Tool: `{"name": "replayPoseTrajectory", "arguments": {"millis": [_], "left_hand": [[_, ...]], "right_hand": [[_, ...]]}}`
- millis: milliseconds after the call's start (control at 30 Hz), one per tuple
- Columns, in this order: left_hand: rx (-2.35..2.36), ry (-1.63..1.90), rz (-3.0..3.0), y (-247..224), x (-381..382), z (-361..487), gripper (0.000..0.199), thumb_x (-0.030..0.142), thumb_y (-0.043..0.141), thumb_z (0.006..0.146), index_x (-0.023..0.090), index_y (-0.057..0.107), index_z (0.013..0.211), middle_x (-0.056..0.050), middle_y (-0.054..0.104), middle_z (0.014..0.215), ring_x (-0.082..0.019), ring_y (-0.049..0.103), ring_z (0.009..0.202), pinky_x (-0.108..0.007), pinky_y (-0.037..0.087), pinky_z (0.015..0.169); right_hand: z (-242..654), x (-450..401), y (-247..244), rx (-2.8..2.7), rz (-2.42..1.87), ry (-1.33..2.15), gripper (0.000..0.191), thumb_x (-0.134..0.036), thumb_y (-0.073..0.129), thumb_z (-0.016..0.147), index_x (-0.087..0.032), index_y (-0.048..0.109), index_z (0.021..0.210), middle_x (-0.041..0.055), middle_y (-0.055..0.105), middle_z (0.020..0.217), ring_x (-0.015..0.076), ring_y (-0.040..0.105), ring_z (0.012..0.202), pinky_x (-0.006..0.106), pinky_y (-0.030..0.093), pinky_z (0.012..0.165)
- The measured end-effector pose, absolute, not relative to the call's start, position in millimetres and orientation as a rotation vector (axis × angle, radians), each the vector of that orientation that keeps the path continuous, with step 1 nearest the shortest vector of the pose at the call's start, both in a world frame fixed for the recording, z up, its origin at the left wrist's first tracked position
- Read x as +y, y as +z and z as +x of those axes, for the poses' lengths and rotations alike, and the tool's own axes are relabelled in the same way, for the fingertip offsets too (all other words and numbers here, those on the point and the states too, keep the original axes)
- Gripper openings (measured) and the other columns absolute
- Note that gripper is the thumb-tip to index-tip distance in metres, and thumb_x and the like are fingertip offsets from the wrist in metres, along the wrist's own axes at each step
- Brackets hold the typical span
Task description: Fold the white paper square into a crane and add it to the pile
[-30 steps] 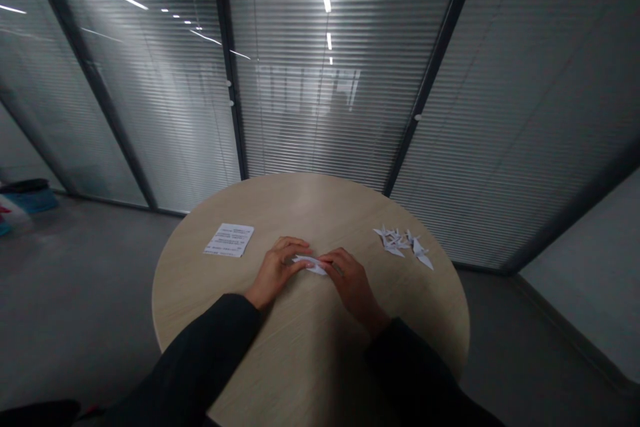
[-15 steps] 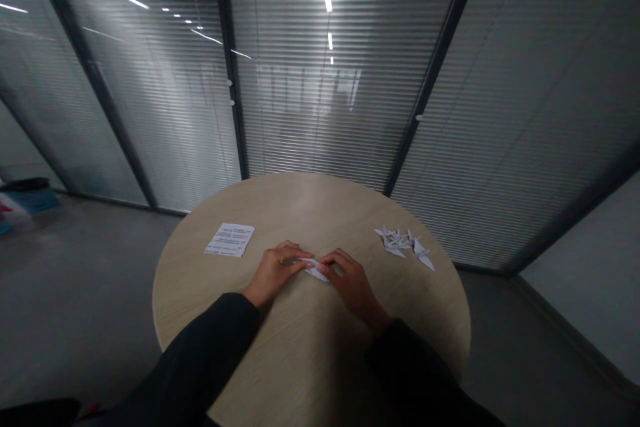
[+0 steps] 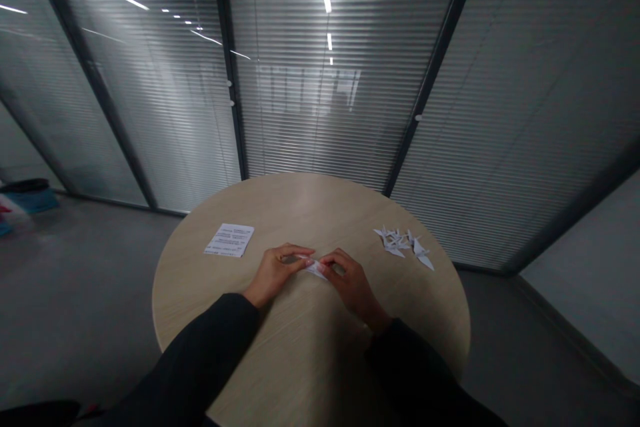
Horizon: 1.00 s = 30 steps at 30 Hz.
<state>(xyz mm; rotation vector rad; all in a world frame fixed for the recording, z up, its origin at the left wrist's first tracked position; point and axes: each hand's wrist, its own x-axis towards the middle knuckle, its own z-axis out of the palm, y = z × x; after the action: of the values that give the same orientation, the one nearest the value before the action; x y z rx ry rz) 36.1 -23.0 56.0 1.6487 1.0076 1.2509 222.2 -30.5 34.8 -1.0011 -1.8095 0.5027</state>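
Observation:
A narrow folded strip of white paper (image 3: 317,269) lies at the middle of the round wooden table (image 3: 305,203), pinched between my two hands. My left hand (image 3: 276,272) holds its left end between thumb and fingers. My right hand (image 3: 353,283) grips the other end, with its fingers curled over the paper. Both hands rest low over the tabletop, and they hide part of the fold. To the right lies a small pile of folded white paper cranes (image 3: 403,246), and a printed paper sheet (image 3: 229,240) sits to the left.
Behind the table stands a glass partition (image 3: 320,93) with slatted blinds and dark frames. Grey floor (image 3: 85,280) surrounds the table. Some bags (image 3: 25,200) lie on the floor at the far left. My dark sleeves cross the near part of the table.
My hands have drawn closer together around the paper. Less of its left end shows now, and the strip looks shorter between my fingers. The sheet and the pile have not moved.

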Motion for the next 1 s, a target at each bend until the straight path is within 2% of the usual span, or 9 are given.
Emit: {"name": "replayPoseTrajectory", "arguments": {"millis": [200, 533, 667, 733, 800, 833, 933, 1000], "left_hand": [[0.939, 1.300, 1.456, 58.4, -24.1, 39.6, 0.037, 0.033, 0.077, 0.067, 0.015, 0.071, 0.098, -0.005, 0.073, 0.075, -0.021, 0.068, 0.075, -0.033, 0.050, 0.077], [0.779, 1.200, 1.356, 57.8, -26.2, 35.9, 0.050, 0.045, 0.070, 0.076, 0.017, 0.052, 0.114, -0.011, 0.075, 0.093, -0.025, 0.068, 0.093, -0.040, 0.044, 0.092], [0.751, 1.221, 1.332, 56.3, -24.7, 35.3, 0.056, 0.048, 0.064, 0.081, 0.019, 0.045, 0.126, -0.011, 0.074, 0.099, -0.024, 0.065, 0.104, -0.041, 0.039, 0.099], [0.700, 1.181, 1.324, 53.2, -22.9, 38.0, 0.063, 0.045, 0.070, 0.076, 0.020, 0.044, 0.128, -0.010, 0.072, 0.102, -0.022, 0.064, 0.103, -0.039, 0.041, 0.097], [0.664, 1.095, 1.338, 49.7, -21.1, 42.5, 0.066, 0.036, 0.083, 0.062, 0.020, 0.052, 0.118, -0.007, 0.071, 0.094, -0.021, 0.066, 0.093, -0.035, 0.046, 0.089], [0.671, 1.072, 1.352, 48.3, -20.4, 44.9, 0.059, 0.033, 0.085, 0.058, 0.018, 0.058, 0.108, -0.005, 0.071, 0.088, -0.020, 0.067, 0.086, -0.034, 0.048, 0.084], [0.750, 1.089, 1.371, 46.5, -19.0, 50.2, 0.035, 0.034, 0.083, 0.060, 0.016, 0.063, 0.082, -0.002, 0.069, 0.073, -0.017, 0.065, 0.073, -0.030, 0.050, 0.076], [0.799, 1.126, 1.353, 46.7, -18.5, 51.1, 0.032, 0.038, 0.081, 0.061, 0.016, 0.063, 0.074, -0.001, 0.067, 0.067, -0.015, 0.063, 0.067, -0.029, 0.050, 0.072]], "right_hand": [[223.1, -29.1, 35.8, -1.787, -0.969, 0.535, 0.013, -0.030, 0.060, 0.084, -0.020, 0.064, 0.076, 0.0010, 0.061, 0.076, 0.0153, 0.059, 0.073, 0.026, 0.045, 0.070], [224.6, -29.2, 37.0, -1.727, -1.016, 0.514, 0.011, -0.029, 0.061, 0.081, -0.020, 0.066, 0.075, 0.0013, 0.060, 0.075, 0.0159, 0.057, 0.072, 0.027, 0.045, 0.071], [227.6, -28.1, 38.8, -1.582, -1.091, 0.763, 0.019, -0.038, 0.065, 0.076, -0.019, 0.067, 0.077, 0.0025, 0.065, 0.076, 0.0175, 0.060, 0.073, 0.028, 0.046, 0.069], [228.5, -27.7, 40.1, -1.487, -1.103, 0.948, 0.024, -0.042, 0.067, 0.074, -0.018, 0.067, 0.078, 0.0031, 0.067, 0.076, 0.0184, 0.061, 0.072, 0.028, 0.046, 0.067], [228.0, -27.4, 40.4, -1.416, -1.088, 1.073, 0.027, -0.044, 0.068, 0.072, -0.018, 0.067, 0.079, 0.0031, 0.068, 0.076, 0.0189, 0.062, 0.072, 0.028, 0.047, 0.067], [227.2, -27.2, 39.9, -1.396, -1.078, 1.108, 0.027, -0.044, 0.069, 0.072, -0.018, 0.067, 0.079, 0.0029, 0.068, 0.076, 0.0189, 0.062, 0.071, 0.028, 0.047, 0.067], [223.5, -25.5, 35.6, -1.397, -1.064, 1.142, 0.027, -0.045, 0.068, 0.072, -0.018, 0.066, 0.078, 0.0026, 0.068, 0.075, 0.0185, 0.062, 0.071, 0.028, 0.047, 0.067], [220.7, -23.8, 31.2, -1.416, -1.058, 1.110, 0.027, -0.045, 0.067, 0.073, -0.019, 0.063, 0.080, 0.0024, 0.067, 0.076, 0.0188, 0.063, 0.073, 0.028, 0.048, 0.066]]}}
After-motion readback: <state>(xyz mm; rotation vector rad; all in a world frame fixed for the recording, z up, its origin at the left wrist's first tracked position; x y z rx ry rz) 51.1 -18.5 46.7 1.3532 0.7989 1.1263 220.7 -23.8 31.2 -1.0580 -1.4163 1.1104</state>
